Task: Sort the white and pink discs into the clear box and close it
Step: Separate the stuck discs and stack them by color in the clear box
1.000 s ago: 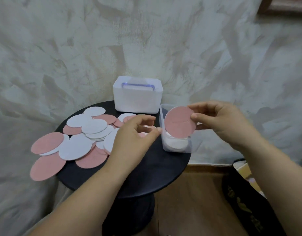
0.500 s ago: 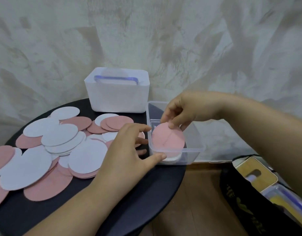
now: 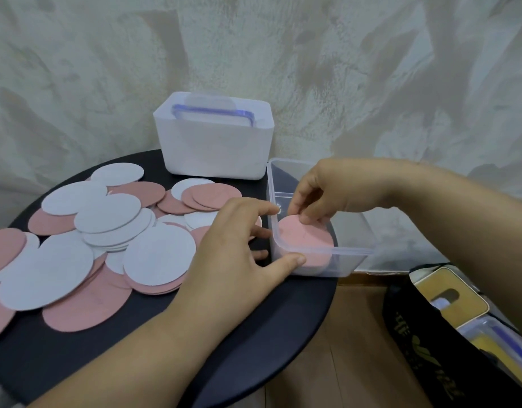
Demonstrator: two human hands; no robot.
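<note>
The clear box stands open at the right edge of the round black table. A pink disc lies nearly flat inside it on other discs. My right hand reaches down into the box and pinches that disc's far edge. My left hand holds the box's near left corner, thumb on the front wall and fingers against the left wall. Several loose white and pink discs lie overlapping on the table's left half.
A white opaque tub with a blue-rimmed clear lid standing inside it sits at the back of the table, against the wall. A black bag with containers sits on the wooden floor at lower right. Some discs overhang the table's left edge.
My right hand has carried the pink disc from upright above the box down into it, laying it almost flat. My left hand has stayed at the box's corner.
</note>
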